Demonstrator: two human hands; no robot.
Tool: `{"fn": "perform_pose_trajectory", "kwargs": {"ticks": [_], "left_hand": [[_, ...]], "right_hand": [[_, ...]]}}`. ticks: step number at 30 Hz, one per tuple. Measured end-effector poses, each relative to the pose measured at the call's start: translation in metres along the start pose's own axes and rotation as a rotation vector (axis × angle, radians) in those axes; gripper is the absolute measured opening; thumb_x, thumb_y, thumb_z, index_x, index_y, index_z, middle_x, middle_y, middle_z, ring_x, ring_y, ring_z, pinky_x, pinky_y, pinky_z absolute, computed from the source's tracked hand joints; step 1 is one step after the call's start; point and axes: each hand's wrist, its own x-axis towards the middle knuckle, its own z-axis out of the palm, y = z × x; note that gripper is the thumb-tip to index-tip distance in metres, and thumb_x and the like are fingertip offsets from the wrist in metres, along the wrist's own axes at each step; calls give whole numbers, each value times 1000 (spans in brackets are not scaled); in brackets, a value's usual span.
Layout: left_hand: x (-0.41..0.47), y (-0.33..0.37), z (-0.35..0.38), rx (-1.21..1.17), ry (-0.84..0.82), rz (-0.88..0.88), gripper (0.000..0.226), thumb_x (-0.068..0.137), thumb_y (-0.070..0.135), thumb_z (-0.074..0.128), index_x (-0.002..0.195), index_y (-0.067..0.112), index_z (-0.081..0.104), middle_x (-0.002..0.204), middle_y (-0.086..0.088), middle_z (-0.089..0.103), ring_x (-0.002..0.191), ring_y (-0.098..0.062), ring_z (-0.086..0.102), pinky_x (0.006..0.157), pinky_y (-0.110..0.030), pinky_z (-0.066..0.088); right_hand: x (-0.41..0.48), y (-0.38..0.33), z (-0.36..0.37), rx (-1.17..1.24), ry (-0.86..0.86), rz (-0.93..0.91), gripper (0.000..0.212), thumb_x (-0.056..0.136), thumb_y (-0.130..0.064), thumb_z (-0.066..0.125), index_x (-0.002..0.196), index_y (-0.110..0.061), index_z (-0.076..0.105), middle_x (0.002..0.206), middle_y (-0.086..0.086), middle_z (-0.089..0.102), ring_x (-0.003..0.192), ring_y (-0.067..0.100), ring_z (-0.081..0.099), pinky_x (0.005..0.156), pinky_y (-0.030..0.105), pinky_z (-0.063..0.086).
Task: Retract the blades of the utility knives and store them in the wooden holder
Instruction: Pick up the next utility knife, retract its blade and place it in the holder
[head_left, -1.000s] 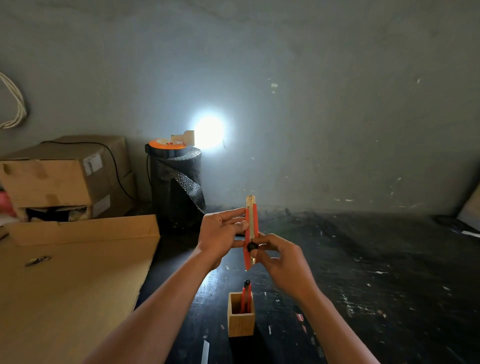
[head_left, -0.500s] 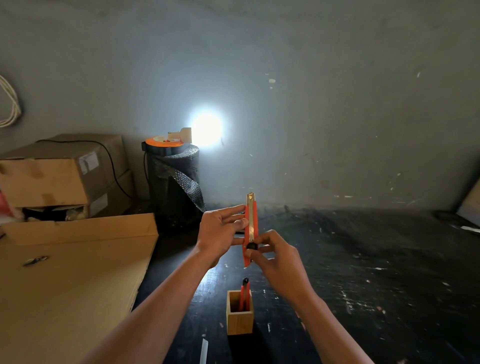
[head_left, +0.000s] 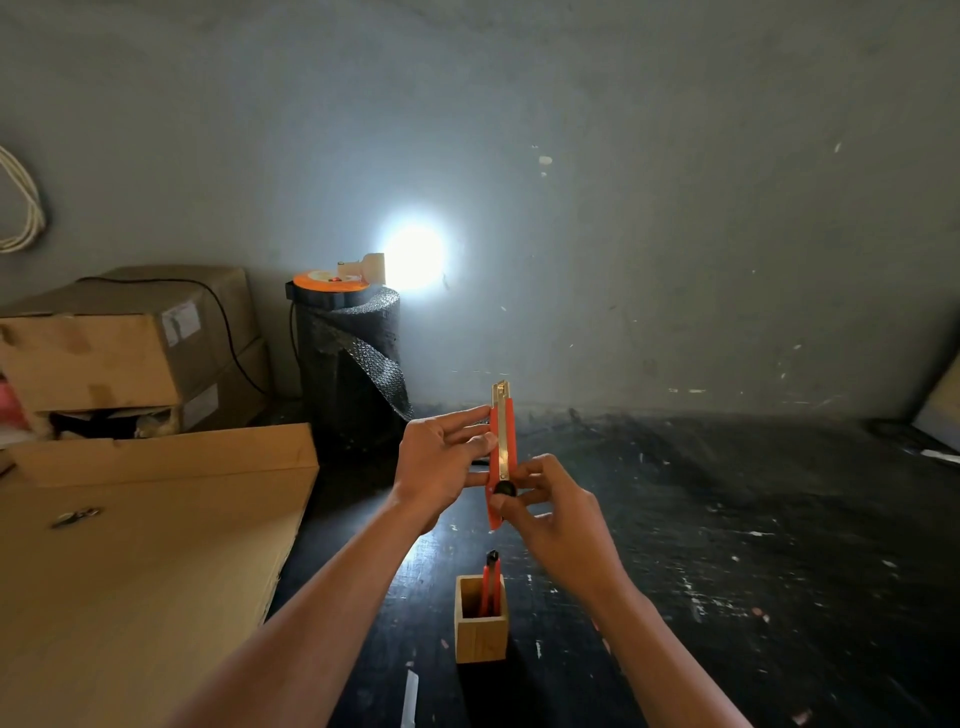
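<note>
An orange utility knife (head_left: 505, 441) stands upright in the air above the dark table, held by both hands. My left hand (head_left: 441, 465) pinches its upper body from the left. My right hand (head_left: 550, 514) grips the lower part, thumb by the black slider knob. A short metal tip shows at the knife's top end. Below the hands, a small square wooden holder (head_left: 480, 631) stands on the table with one orange knife (head_left: 491, 584) upright inside it.
A large flat cardboard sheet (head_left: 130, 571) covers the left side, with stacked cardboard boxes (head_left: 119, 353) behind. A black bubble-wrap roll (head_left: 348, 364) with an orange reel on top stands at the wall. A thin white strip (head_left: 410, 696) lies near the front edge.
The black slider knob sits slightly lower on the knife body than one second ago. Both hands have stayed on the knife; the view shifted slightly.
</note>
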Motion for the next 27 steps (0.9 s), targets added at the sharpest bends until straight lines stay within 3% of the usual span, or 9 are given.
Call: {"fn": "perform_pose_trajectory", "kwargs": {"ticks": [5, 10, 12, 15, 18, 23, 25, 27], "left_hand": [[-5, 3, -3, -7, -1, 2, 39, 93, -6, 67, 131, 4, 68, 100, -8, 78, 72, -13, 81, 56, -23, 61], [-9, 1, -5, -12, -7, 4, 37, 93, -6, 67, 130, 3, 69, 99, -6, 80, 76, -17, 81, 57, -26, 62], [-11, -1, -7, -6, -3, 8, 37, 93, -5, 68, 129, 3, 69, 99, -6, 79, 76, -16, 81, 57, -25, 62], [-13, -3, -11, -2, -1, 7, 38, 92, -5, 70, 129, 3, 70, 100, -6, 79, 77, -14, 81, 58, -26, 62], [-15, -4, -16, 1, -2, 8, 40, 91, -5, 71, 130, 2, 69, 110, -12, 79, 87, -21, 81, 65, -34, 67], [-23, -3, -22, -24, -25, -7, 39, 92, -5, 70, 130, 3, 70, 111, -15, 79, 90, -27, 81, 73, -46, 67], [-27, -3, -24, -20, -36, -3, 37, 92, -5, 70, 128, 4, 71, 111, -13, 79, 88, -23, 81, 71, -44, 67], [-31, -3, -25, -15, -45, 8, 36, 92, -6, 69, 126, 5, 71, 106, -10, 80, 81, -15, 81, 61, -32, 65]], "right_hand": [[-4, 0, 2, -44, -47, -32, 24, 94, -23, 69, 113, -35, 60, 108, -23, 63, 92, -4, 61, 89, 23, 54], [-7, -4, 5, -6, 16, 5, 24, 88, -35, 73, 102, -32, 55, 92, -30, 60, 83, -7, 63, 75, 11, 47], [-11, -5, 6, -4, -2, -10, 27, 90, -34, 72, 110, -33, 54, 96, -33, 58, 82, -10, 61, 76, 10, 47], [-16, -5, 8, -50, -52, -49, 32, 95, -20, 68, 124, -31, 59, 111, -21, 64, 88, -9, 60, 84, 14, 50], [-19, -6, 8, -83, -76, -44, 28, 97, -16, 64, 122, -28, 64, 118, -13, 67, 97, -3, 59, 78, 8, 49], [-26, -17, 14, -38, 1, 17, 18, 91, -32, 71, 102, -30, 57, 94, -27, 62, 82, -8, 62, 74, 8, 45], [-31, -19, 19, -26, 49, 26, 20, 87, -35, 73, 95, -30, 55, 85, -27, 62, 80, -6, 65, 72, 10, 48], [-36, -21, 23, -10, 81, 29, 23, 85, -37, 75, 92, -32, 54, 83, -26, 63, 78, -6, 66, 71, 11, 49]]}}
